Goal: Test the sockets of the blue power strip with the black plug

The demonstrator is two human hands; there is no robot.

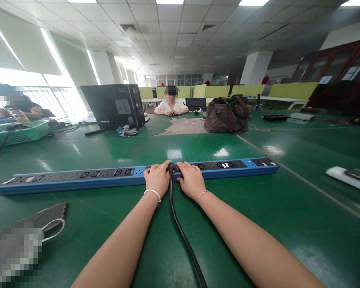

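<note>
2 areas of clutter being passed at left: sitting near the table's edge, a green basket (24, 134); standing farther in, a black computer case (105, 106), with gloves (127, 131) lying just beside. Spanning the green tabletop (108, 152) from left to right of center, a blue power strip (78, 185), lying flat, probably for steady backing against pushing or pulling. Bending over its middle, the left hand (157, 179), with fingertips drawn close against 1 black plug (171, 167); not revealing whether pinching it. Trailing toward the near edge between both forearms, a black cable (180, 228), seemingly being left slack enough for moving. Spreading over the strip at the plug's right, the right hand (193, 182), with thumb at the near side, apparently bracing; not showing how firmly pressing. Leaving bare tabletop before and behind the strip, while keeping its right end well apart from a white object (354, 180) and a brown bag (225, 116).
</note>
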